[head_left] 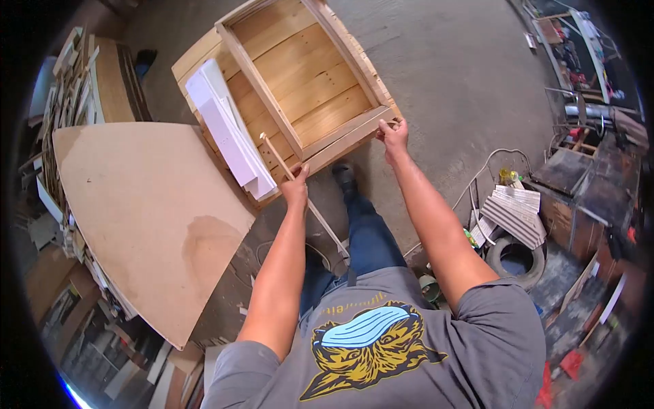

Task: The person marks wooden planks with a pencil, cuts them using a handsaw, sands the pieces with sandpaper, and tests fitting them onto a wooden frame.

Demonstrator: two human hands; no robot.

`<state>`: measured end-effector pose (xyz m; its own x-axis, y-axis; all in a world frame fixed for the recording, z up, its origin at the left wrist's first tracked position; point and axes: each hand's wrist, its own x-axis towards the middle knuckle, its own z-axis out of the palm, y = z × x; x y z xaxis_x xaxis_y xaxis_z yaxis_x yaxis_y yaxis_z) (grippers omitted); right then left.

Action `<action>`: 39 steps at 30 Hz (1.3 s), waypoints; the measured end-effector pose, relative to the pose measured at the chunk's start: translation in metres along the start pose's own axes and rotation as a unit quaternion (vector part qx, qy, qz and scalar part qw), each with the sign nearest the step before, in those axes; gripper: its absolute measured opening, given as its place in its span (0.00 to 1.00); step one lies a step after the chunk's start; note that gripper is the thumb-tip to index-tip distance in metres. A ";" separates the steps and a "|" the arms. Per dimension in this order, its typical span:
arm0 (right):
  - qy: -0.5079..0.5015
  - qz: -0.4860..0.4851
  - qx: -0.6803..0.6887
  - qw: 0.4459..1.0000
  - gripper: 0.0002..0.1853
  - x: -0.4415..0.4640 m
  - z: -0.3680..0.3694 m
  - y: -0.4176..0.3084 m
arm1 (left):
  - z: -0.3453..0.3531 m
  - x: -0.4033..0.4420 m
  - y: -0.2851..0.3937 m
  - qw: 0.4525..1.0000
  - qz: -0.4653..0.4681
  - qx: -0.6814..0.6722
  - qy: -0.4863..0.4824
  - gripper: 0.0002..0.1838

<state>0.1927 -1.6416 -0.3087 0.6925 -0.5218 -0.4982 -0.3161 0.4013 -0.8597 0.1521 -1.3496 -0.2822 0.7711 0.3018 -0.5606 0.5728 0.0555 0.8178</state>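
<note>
A rectangular wooden frame (262,85) lies on a plank-topped wooden table (182,67). Along the frame's near end runs a short wooden board (347,138), with a hand at each end of it. My left hand (296,189) is closed at the board's left end, its fingertips on the edge. At the other end, my right hand (393,138) pinches the corner between thumb and fingers. A long thin wooden stick (323,221) slants past my left hand; whether that hand also grips it, I cannot tell.
White boards (228,133) lie stacked on the table's left side. A large brown sheet (153,204) stands left of it, near piled scrap wood (65,170). At right are a tyre (516,262), corrugated pieces (514,208) and a cable (487,163) on the concrete floor (470,82).
</note>
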 end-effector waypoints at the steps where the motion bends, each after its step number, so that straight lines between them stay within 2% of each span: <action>1: 0.004 0.004 -0.007 1.000 0.25 0.008 0.000 0.002 | 0.003 0.003 -0.001 1.000 -0.016 0.001 -0.001 0.21; 7: 0.024 0.029 -0.007 0.999 0.29 0.020 0.004 0.013 | 0.007 0.013 -0.009 0.997 -0.044 -0.057 0.017 0.21; 10: 0.022 0.016 -0.001 1.000 0.28 0.021 0.008 0.013 | 0.008 0.017 -0.016 0.995 -0.025 -0.093 0.023 0.22; 17: 0.019 -0.011 -0.020 1.000 0.30 0.029 0.008 0.020 | 0.014 0.014 0.003 0.995 -0.079 -0.043 0.039 0.22; 22: 0.040 -0.016 -0.053 0.998 0.31 0.022 0.012 0.010 | 0.016 0.019 -0.008 0.996 -0.042 -0.058 0.044 0.21; 28: 0.101 -0.122 -0.245 0.956 0.29 0.031 0.011 0.015 | 0.018 0.020 -0.005 0.996 -0.045 -0.065 0.048 0.21; 31: 0.115 -0.130 -0.296 0.939 0.29 0.027 0.013 0.009 | 0.019 0.023 -0.012 0.997 -0.034 -0.041 0.059 0.20; 36: 0.105 -0.078 -0.336 0.933 0.32 0.018 0.019 -0.006 | 0.022 0.023 -0.014 0.994 -0.020 0.080 0.072 0.19; 39: 0.108 -0.086 -0.359 0.923 0.32 0.018 0.019 -0.006 | 0.025 0.019 -0.007 0.994 -0.024 0.082 0.062 0.19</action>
<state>0.2189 -1.6392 -0.3100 0.6510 -0.7010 -0.2914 -0.6162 -0.2638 -0.7421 0.1694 -1.3679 -0.3020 0.7073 0.4173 -0.5706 0.6540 -0.0797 0.7523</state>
